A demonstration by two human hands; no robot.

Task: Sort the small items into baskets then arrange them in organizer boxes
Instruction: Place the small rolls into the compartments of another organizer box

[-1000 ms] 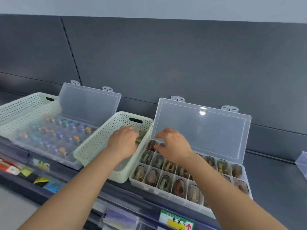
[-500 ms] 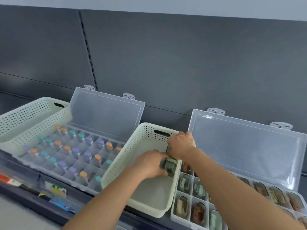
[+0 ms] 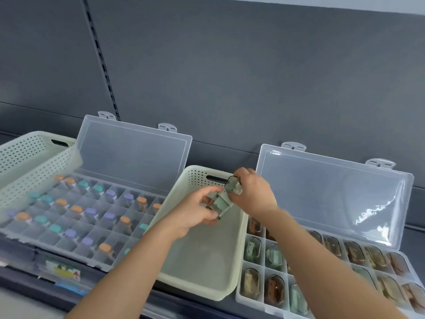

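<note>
Over the middle cream basket [image 3: 239, 249], my left hand [image 3: 195, 212] grips a small green item in a clear case [image 3: 221, 203]. My right hand [image 3: 253, 194] pinches a second clear capsule-shaped case [image 3: 232, 185] just above it, near the basket's far handle. To the right lies an open clear organizer box [image 3: 257, 298] whose compartments hold several brown and green cased items [image 3: 274, 287]. My right forearm crosses over that box and hides some compartments.
On the left stands another open clear organizer box [image 3: 76, 245] with several small vials with orange, teal and purple caps. A second cream basket [image 3: 34, 162] overlaps its far left corner. Both lids lean against the grey back panel. Price labels [image 3: 64, 271] line the shelf's front edge.
The view has swung left and closer. My right hand left the right organizer box and came over the basket; both hands now hold cased items raised above the basket floor.
</note>
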